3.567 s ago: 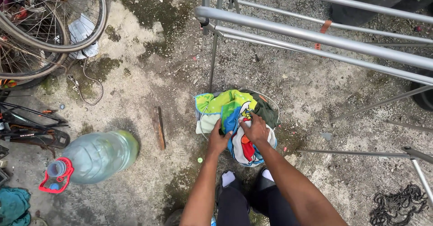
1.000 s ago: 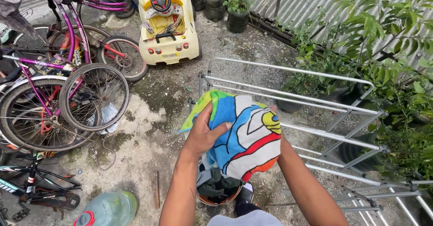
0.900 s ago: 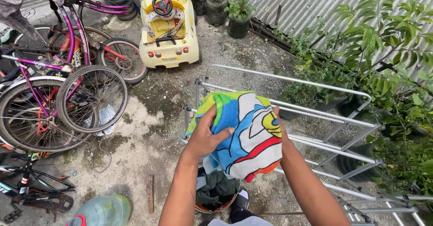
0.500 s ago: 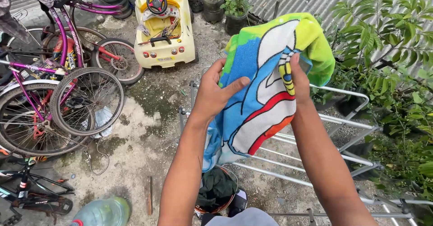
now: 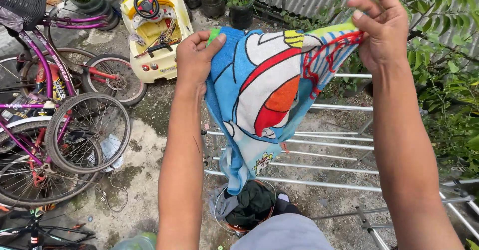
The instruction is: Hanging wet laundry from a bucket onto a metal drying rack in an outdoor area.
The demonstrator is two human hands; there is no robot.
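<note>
The left hand [image 5: 195, 55] pinches one upper corner of a blue cartoon-print towel [image 5: 264, 100], fingers closed over the hem, while the right hand [image 5: 381, 28] grips the opposite corner between thumb and curled fingers, so the cloth hangs stretched between them, raised over a metal drying rack [image 5: 319, 155]. To handle it well, the top edge is best kept taut and level, with both corners held firmly so the damp fabric opens flat rather than bunching. There is no table here; the ground is cracked, stained concrete [image 5: 144, 165]. Bicycles [image 5: 55, 125] lean at the left, a yellow toy car [image 5: 157, 30] stands behind, a basket of clothes [image 5: 249, 205] sits below, and leafy plants [image 5: 449, 90] crowd the right.
</note>
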